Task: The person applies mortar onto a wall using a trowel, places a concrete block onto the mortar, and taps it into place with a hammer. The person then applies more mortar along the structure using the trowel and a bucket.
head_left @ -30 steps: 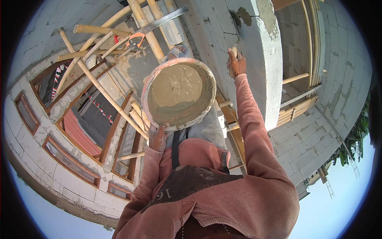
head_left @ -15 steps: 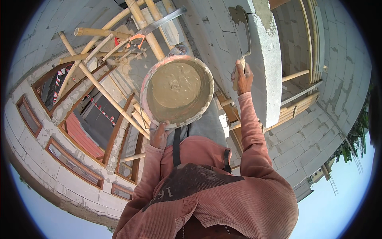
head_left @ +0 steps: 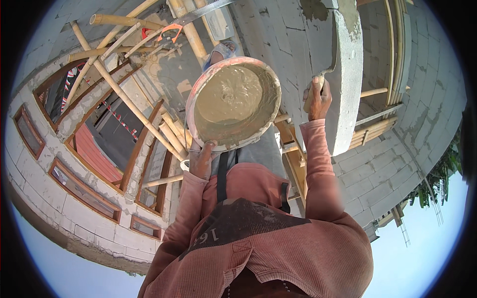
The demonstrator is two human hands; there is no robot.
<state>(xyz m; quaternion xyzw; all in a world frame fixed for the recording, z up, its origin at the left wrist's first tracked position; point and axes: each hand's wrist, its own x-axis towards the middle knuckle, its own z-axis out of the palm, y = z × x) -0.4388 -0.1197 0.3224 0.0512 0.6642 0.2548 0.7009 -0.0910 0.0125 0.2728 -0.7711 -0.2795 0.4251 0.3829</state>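
My left hand [head_left: 202,160] is closed on the near rim of a round bucket [head_left: 271,99], thumb over the edge. Wet grey-brown mortar [head_left: 226,102] lies inside, and the bucket tilts toward me in front of my legs. In my right hand [head_left: 318,99] is the light handle of a trowel [head_left: 328,71]. Its blade is up against the side face of a grey block wall [head_left: 350,84], below a wet mortar patch [head_left: 314,9]. How firmly the blade touches, I cannot tell.
To the left, bamboo poles [head_left: 121,102] cross in front of wooden window frames [head_left: 84,191]. A hand saw [head_left: 171,32] with an orange handle lies by the poles beyond the bucket. My sandalled foot [head_left: 217,56] shows behind the bucket. More bamboo [head_left: 372,130] stands right of the wall.
The bucket has shifted right and slightly up in view, with my left hand still on it. My right hand and trowel appear farther right, while the whole view has shifted too.
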